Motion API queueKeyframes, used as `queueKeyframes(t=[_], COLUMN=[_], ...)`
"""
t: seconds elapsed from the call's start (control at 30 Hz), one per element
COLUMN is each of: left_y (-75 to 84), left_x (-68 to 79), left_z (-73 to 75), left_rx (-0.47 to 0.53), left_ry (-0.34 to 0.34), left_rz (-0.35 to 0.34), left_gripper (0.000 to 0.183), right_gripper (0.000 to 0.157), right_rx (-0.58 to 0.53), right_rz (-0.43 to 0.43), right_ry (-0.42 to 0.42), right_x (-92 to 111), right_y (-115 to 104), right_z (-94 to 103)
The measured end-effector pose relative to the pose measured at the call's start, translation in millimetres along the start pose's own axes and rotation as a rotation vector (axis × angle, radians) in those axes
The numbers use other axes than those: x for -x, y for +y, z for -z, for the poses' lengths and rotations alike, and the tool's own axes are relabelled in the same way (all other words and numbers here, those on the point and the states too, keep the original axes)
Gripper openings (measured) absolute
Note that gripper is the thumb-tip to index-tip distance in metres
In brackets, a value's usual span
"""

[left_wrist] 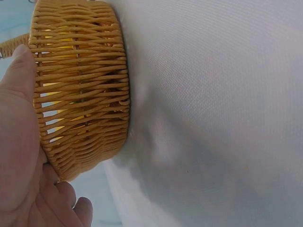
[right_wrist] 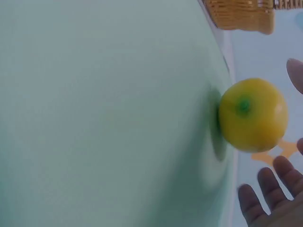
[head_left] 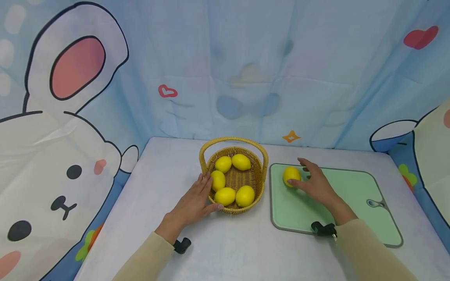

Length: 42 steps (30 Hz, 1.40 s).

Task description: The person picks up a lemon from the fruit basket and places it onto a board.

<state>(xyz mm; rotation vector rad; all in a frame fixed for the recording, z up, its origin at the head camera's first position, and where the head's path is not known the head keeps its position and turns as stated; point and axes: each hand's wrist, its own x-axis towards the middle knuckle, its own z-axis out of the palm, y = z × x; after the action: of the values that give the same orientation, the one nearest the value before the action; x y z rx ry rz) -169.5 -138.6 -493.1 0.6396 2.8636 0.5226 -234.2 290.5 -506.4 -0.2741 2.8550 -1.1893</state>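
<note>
A wicker basket (head_left: 237, 210) with an arched handle stands upright, with several yellow lemons (head_left: 245, 196) inside. My left hand (head_left: 192, 203) rests against the basket's left side, fingers straight along the rim and thumb at its near edge. Seen from the left wrist, the woven wall (left_wrist: 80, 90) lies right beside the palm. One lemon (head_left: 291, 175) sits on the light green cutting board (head_left: 337, 203), near its left end. Around that lemon my right hand (head_left: 318, 184) is spread, thumb in front and fingers behind. In the right wrist view the fingers (right_wrist: 270, 187) stand apart from the lemon (right_wrist: 253, 115).
The board, edged in grey, lies to the right of the basket and has a hole (head_left: 375, 203) at its right end. Behind the white table (head_left: 225, 246) hangs a blue cartoon curtain (head_left: 253, 70). A black wrist camera (head_left: 323, 229) overlaps the board's near edge.
</note>
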Motion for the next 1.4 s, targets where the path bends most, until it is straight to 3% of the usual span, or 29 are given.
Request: queueKeyframes(t=[0.33, 0.67, 0.8, 1.0, 1.23, 1.4], left_y=[0.4, 0.7, 1.3, 1.3, 0.6, 0.8], left_x=[1.4, 0.4, 0.8, 1.3, 0.5, -0.2], left_z=[0.3, 0.5, 1.6, 2.1, -0.2, -0.7], left_rx=[0.007, -0.007, -0.001, -0.003, -0.001, 0.004], left_ry=[0.007, -0.015, -0.013, -0.011, -0.015, -0.015], left_rz=[0.003, 0.005, 0.011, 0.012, 0.014, 0.013], left_gripper=[0.103, 0.103, 0.103, 0.103, 0.104, 0.104], right_gripper=[0.075, 0.065, 0.066, 0.064, 0.068, 0.074], right_rx=[-0.075, -0.141, -0.183, -0.179, -0.168, -0.09], right_rz=[0.118, 0.341, 0.441, 0.483, 0.408, 0.354], right_ry=[0.169, 0.221, 0.181, 0.081, -0.086, -0.176], right_x=[27.9, 50.9, 53.2, 48.5, 28.5, 15.2], right_y=[-42.4, -86.0, -102.6, -126.0, -136.3, -137.9], right_z=[-6.6, -34.3, -44.7, -61.9, -74.7, -81.5])
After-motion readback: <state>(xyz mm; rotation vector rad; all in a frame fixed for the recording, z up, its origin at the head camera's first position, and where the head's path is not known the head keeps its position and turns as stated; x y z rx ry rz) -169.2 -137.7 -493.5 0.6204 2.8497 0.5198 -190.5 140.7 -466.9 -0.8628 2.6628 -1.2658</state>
